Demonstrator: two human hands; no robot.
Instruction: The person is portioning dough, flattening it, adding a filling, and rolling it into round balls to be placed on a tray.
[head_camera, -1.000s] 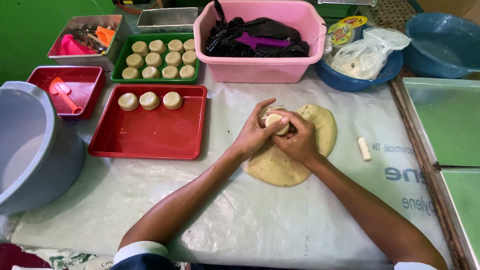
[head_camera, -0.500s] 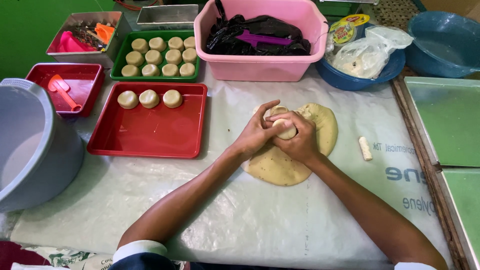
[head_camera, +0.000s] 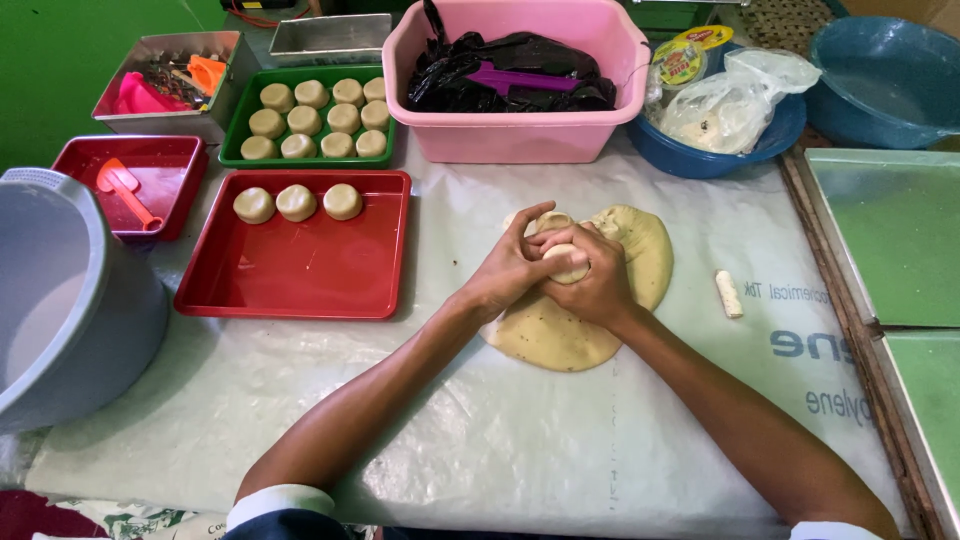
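Observation:
My left hand (head_camera: 510, 268) and my right hand (head_camera: 592, 282) are cupped together around a small ball of pale dough (head_camera: 565, 262), both gripping it. Beneath them a flattened slab of the same dough (head_camera: 560, 335) lies on the plastic-covered table. To the left, a red tray (head_camera: 300, 270) holds three round dough pieces (head_camera: 297, 202) along its far edge. A green tray (head_camera: 232, 150) behind it is filled with several more round pieces. A short stick of dough (head_camera: 728, 294) lies to the right of the slab.
A pink tub (head_camera: 520, 140) with black plastic stands at the back. Blue bowls (head_camera: 700, 160) with bags sit at the back right. Green trays (head_camera: 890, 240) line the right edge. A grey bucket (head_camera: 60, 300) and a small red tray with an orange scoop (head_camera: 125, 190) are at the left.
My hands have stayed over the slab and kept working the dough ball, with the fingers shifting around it. Nothing else has moved.

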